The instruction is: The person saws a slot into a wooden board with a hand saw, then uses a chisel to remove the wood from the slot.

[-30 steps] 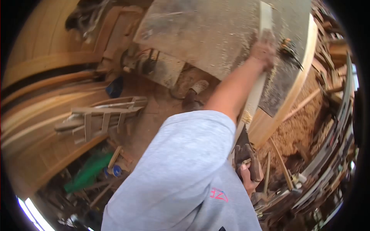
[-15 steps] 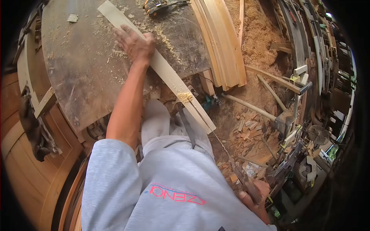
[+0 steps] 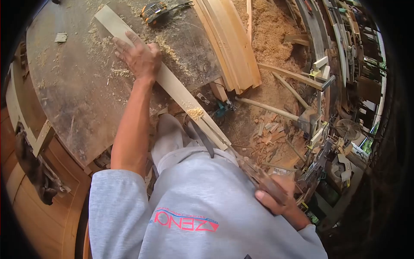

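My left hand (image 3: 137, 56) presses down and grips a long pale wooden board (image 3: 179, 93), fingers draped over its far side and thumb on the near side. The board lies slantwise on the worktable (image 3: 82, 103), and its lower end juts past the edge over my legs. A lengthwise slot runs in from that end, with a small heap of sawdust (image 3: 195, 113) at its head. Low on the right, my right hand (image 3: 278, 194) is closed round the handle of a handsaw (image 3: 254, 172). Motion blurs the saw, whose far end meets the board's slotted end.
A tape measure (image 3: 154, 14) and shavings lie on the worktable. Several wooden planks (image 3: 230, 47) are stacked at its right edge. Beyond are sawdust on the floor, wood offcuts (image 3: 274, 131), and a wooden stand with poles (image 3: 308, 118). Panelled wood (image 3: 47, 190) is at left.
My right hand has pushed the handsaw up and forward toward the board's end. The view has shifted slightly; my left hand keeps its place on the board.
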The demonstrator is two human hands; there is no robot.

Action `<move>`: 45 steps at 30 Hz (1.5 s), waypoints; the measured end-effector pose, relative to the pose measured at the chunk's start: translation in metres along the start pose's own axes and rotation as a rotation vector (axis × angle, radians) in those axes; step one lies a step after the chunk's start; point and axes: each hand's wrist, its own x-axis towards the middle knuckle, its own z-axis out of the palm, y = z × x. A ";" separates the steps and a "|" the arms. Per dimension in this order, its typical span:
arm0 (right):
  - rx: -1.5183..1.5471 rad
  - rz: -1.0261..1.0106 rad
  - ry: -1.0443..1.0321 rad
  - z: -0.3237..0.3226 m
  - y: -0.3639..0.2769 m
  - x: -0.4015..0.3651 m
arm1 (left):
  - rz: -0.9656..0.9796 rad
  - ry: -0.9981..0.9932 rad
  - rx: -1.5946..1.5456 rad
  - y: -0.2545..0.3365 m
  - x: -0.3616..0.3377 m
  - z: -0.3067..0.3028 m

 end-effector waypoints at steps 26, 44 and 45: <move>0.258 0.166 0.013 0.066 0.060 0.105 | 0.034 -0.029 0.041 0.006 0.009 0.000; 0.224 0.157 -0.100 0.004 0.010 0.050 | 0.024 -0.069 0.099 0.009 0.013 0.002; 0.201 0.083 -0.107 -0.011 0.002 0.029 | 0.029 -0.070 0.077 0.010 0.010 0.000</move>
